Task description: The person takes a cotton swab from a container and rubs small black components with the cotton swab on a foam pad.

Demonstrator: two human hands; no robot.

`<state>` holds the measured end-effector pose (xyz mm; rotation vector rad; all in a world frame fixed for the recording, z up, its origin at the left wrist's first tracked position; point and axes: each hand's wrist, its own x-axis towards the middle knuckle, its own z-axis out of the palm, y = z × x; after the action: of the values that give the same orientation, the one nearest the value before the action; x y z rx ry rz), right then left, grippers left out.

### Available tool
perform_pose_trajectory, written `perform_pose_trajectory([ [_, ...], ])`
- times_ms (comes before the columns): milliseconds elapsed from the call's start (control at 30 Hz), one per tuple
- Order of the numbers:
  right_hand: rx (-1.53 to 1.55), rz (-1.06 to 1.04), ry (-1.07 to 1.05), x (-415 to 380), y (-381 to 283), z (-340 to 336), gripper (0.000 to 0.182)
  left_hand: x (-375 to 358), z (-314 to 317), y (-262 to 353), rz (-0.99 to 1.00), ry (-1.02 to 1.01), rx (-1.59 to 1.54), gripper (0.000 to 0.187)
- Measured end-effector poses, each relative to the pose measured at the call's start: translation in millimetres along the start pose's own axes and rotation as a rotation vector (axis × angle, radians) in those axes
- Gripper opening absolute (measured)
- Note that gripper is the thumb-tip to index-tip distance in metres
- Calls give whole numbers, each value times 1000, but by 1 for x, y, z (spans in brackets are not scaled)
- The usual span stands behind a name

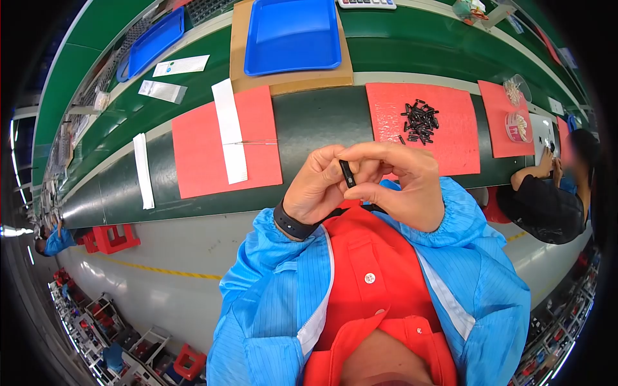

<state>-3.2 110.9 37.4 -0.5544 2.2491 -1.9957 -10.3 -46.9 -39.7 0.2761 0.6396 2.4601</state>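
Close in front of my chest, my left hand [313,188] and my right hand [411,188] meet around a small black oblong piece [347,174]. My left fingers are closed on its side. The right index finger and thumb pinch at its two ends. A dark band sits on my left wrist. Beyond my right hand, a pile of similar black pieces [421,121] lies on a pink mat [457,138]. To the left, another pink mat [198,151] carries a white strip [228,128], with thin metal rods [251,142] lying across it.
A blue tray [293,45] rests on cardboard [283,82] at the back. White strips and packets lie to the left on the green bench [322,119]. At right are tubs of small pale parts [517,127] and a co-worker [547,199]. Red stools [116,238] stand left.
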Motion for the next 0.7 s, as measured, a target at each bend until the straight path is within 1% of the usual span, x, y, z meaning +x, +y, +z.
perform_pose_trajectory([
  [233,-25,20,-2,0,3,0,42,2,-6,-3,-7,-60,-73,32],
  [500,-42,-1,2,1,7,-3,41,4,-4,-7,-7,-16,-43,31],
  [600,-51,-13,31,1,9,-3,40,6,-5,-7,41,-63,-18,29],
  [633,-75,-27,20,1,11,-1,39,5,-3,-5,10,-97,-28,29],
  [700,-170,-47,37,-4,21,-11,37,6,3,-6,-40,144,150,29],
])
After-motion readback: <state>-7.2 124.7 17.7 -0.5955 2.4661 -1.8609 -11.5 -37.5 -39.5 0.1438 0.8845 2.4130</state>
